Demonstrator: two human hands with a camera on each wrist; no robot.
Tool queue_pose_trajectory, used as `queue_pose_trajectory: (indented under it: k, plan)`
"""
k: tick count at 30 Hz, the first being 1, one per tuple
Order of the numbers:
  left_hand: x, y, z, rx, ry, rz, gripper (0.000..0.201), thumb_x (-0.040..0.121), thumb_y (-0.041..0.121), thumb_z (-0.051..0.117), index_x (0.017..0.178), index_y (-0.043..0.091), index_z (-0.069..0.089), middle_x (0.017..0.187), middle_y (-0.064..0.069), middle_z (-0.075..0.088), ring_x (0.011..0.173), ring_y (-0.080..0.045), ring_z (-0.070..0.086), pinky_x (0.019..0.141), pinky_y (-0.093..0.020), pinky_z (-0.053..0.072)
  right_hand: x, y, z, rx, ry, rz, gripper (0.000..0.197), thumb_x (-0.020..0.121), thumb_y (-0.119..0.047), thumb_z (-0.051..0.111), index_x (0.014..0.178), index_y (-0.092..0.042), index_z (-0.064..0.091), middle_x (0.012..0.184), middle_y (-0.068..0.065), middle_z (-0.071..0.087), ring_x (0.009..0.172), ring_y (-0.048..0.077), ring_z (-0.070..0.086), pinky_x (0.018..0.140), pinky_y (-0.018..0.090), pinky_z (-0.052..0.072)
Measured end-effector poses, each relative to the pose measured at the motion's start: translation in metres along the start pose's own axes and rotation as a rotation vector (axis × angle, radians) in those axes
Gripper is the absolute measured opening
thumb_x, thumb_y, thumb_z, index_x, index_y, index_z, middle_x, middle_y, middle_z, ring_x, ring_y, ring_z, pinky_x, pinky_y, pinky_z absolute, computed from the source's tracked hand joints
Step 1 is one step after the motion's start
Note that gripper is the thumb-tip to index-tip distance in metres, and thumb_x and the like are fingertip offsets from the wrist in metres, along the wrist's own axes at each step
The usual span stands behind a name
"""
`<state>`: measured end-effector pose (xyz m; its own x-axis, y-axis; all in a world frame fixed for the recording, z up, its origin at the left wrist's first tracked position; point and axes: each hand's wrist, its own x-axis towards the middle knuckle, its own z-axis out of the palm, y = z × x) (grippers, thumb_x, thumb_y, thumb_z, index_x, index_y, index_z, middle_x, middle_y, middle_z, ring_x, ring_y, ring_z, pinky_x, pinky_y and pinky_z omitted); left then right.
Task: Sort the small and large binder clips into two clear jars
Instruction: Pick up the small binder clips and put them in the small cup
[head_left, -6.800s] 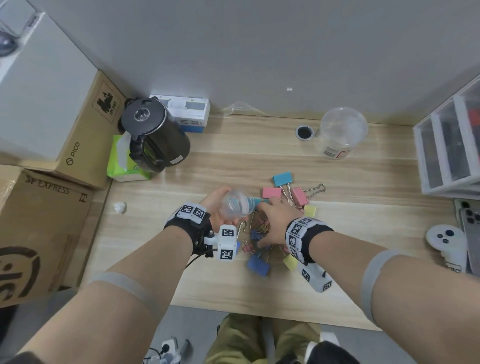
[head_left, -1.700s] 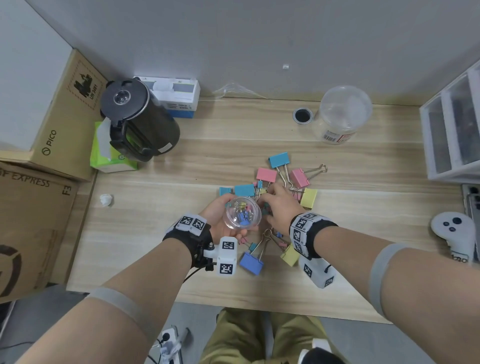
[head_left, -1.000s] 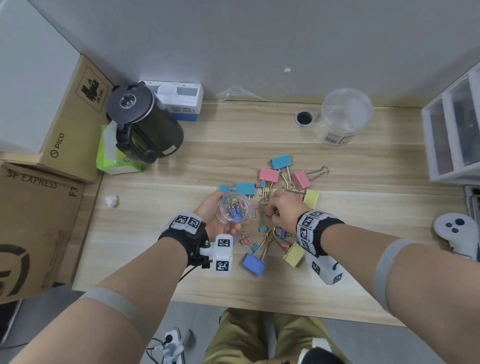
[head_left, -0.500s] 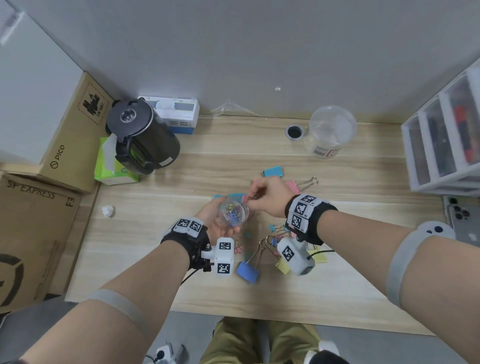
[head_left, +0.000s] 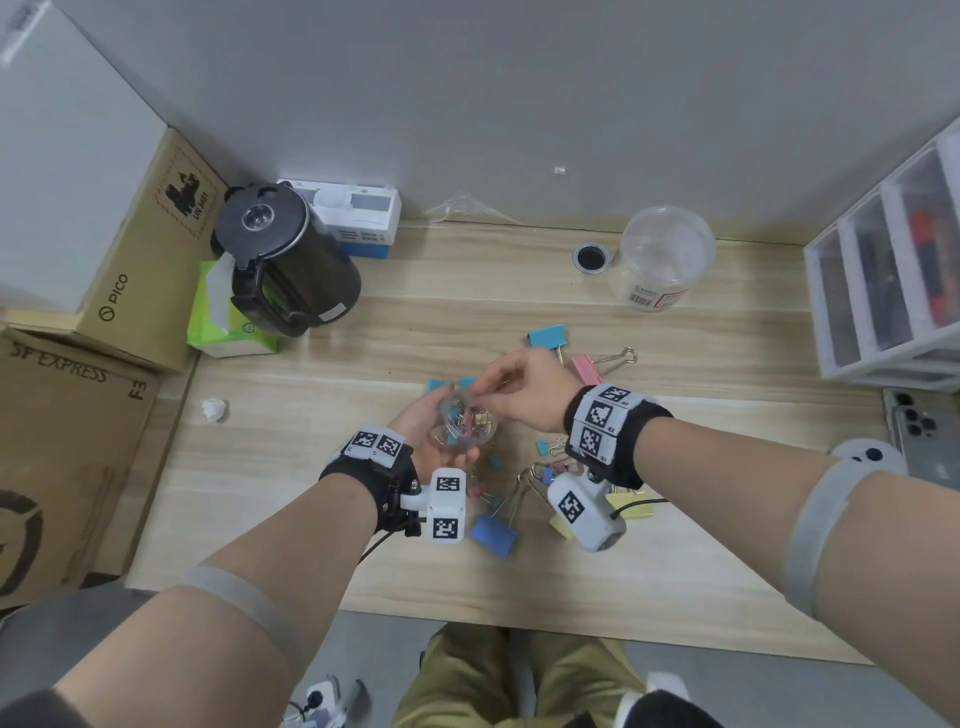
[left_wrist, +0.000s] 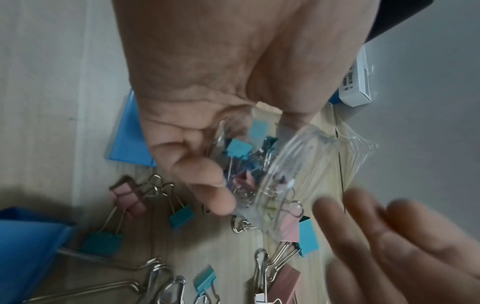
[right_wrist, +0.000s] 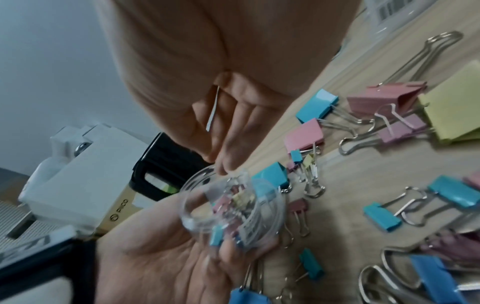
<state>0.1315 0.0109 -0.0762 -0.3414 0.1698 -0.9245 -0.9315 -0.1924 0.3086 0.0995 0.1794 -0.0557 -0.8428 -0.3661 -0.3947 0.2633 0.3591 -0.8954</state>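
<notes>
My left hand (head_left: 423, 441) grips a small clear jar (head_left: 465, 423) a little above the table, tilted, with several small coloured clips inside (left_wrist: 239, 150). My right hand (head_left: 524, 389) hovers at the jar's mouth (right_wrist: 207, 185); its fingers (right_wrist: 226, 144) are straight, and I see nothing pinched in them. Loose clips lie under both hands: small ones (head_left: 545, 446) and large ones in light blue (head_left: 545, 335), pink (head_left: 587, 366), dark blue (head_left: 493, 535) and yellow (head_left: 628, 512). A larger clear jar (head_left: 662, 254) stands at the back right with no clips visible inside.
A black kettle (head_left: 283, 260), a green tissue box (head_left: 218, 322) and cardboard boxes (head_left: 135, 270) crowd the left. A clear drawer unit (head_left: 893, 270), a phone (head_left: 919, 431) and a white controller (head_left: 862, 457) sit at the right. A cable hole (head_left: 591, 257) is beside the large jar.
My right hand rose from the pile of clips to the mouth of the small jar, and its fingers have opened. The left hand kept hold of the jar.
</notes>
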Motion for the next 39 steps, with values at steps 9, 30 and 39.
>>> queue_pose_trajectory:
  k: [9,30,39]
  plan:
    - [-0.007,-0.012,-0.014,0.119,-0.070,-0.008,0.048,0.100,0.039,0.045,0.133,0.006,0.055,0.101,-0.022,0.067,0.050,-0.025,0.060,0.038,-0.026,0.047,-0.026,0.047,-0.038,-0.751,-0.231,0.172,0.019,0.074,-0.021,0.077,0.088,-0.024,0.064,0.088,-0.009,0.068,0.082,0.011,0.067,0.072,0.023,0.056]
    - [-0.002,-0.030,-0.013,0.215,-0.122,-0.115,0.052,0.096,0.046,0.045,0.124,0.004,0.059,0.090,-0.022,0.068,0.056,-0.024,0.056,0.040,-0.023,0.047,-0.047,0.083,-0.015,-0.908,-0.217,0.017,0.013,0.084,-0.011,0.064,0.091,-0.013,0.074,0.102,0.002,0.064,0.096,0.021,0.060,0.081,0.029,0.050]
    - [-0.006,-0.024,-0.006,0.199,-0.076,-0.052,0.050,0.098,0.043,0.044,0.126,0.003,0.058,0.096,-0.022,0.063,0.053,-0.023,0.058,0.043,-0.024,0.049,-0.038,0.058,-0.034,-0.540,-0.047,0.138,0.007,0.076,-0.014,0.080,0.077,-0.017,0.074,0.076,-0.007,0.069,0.070,0.006,0.062,0.064,0.015,0.046]
